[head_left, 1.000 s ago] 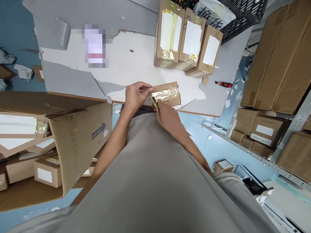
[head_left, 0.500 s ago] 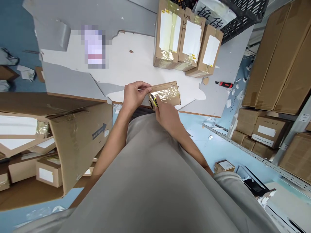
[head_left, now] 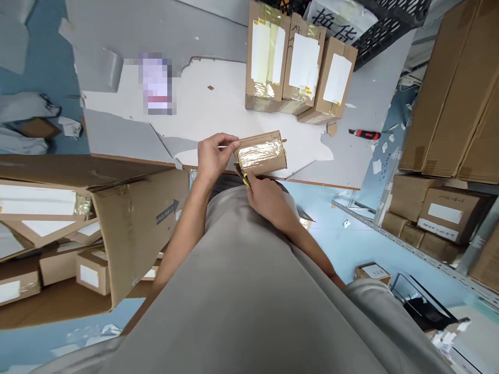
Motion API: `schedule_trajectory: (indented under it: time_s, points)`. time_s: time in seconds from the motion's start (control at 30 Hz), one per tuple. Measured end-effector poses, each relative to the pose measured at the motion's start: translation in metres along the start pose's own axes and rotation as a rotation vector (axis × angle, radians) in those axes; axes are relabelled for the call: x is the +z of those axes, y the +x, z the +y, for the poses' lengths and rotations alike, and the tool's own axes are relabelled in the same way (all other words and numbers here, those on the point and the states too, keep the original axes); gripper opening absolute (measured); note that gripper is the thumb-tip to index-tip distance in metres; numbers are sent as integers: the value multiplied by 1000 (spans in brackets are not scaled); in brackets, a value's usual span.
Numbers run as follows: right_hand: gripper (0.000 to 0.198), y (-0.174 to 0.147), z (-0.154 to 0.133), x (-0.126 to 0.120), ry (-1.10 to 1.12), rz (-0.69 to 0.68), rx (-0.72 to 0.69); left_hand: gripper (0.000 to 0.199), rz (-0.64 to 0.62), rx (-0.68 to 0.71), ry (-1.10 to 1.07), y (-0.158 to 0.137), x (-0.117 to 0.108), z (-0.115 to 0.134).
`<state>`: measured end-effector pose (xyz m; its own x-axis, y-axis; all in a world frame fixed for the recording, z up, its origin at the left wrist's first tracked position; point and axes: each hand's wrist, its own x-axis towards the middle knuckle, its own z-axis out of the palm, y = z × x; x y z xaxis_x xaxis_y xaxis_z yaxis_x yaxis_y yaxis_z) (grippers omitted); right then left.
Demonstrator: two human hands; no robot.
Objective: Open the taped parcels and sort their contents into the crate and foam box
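Observation:
A small cardboard box (head_left: 261,153) wrapped in shiny clear tape lies at the front edge of the table (head_left: 218,122). My left hand (head_left: 213,156) pinches its left end between thumb and fingers. In my right hand (head_left: 268,200) is a yellow and black utility knife (head_left: 245,179), gripped at the box's near left corner. Most of the knife is hidden by the fingers, and I cannot tell whether its blade touches the cardboard. A second, red and black utility knife (head_left: 364,134) lies on the table to the right.
Three taped cartons with white labels (head_left: 306,62) stand at the back, by a black plastic crate (head_left: 393,23). A large open carton (head_left: 132,234) holding several boxes is at the left. Shelving with brown boxes (head_left: 440,208) runs along the right. A blurred-out item (head_left: 158,85) lies back left.
My right hand has drawn the yellow knife down toward me, off the box's top to its near corner, uncovering more tape. My left hand keeps its hold. The view has shifted slightly.

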<state>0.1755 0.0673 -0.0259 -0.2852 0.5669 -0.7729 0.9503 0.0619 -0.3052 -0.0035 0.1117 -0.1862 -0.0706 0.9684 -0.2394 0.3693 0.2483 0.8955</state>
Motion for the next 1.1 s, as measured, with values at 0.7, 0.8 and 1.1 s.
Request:
schedule_trajectory:
  time_s: [0.7,0.8,1.1]
  points:
    - [57,17,103,16,244,507,166,62,232,-19,-89,-27,80,-12]
    - [59,15,96,8,155,455,227,65,241,-28,-129,-28,81,-14]
    - [66,11,71,7,-26,380,361,68,306,-3,-145,-34,87,-9]
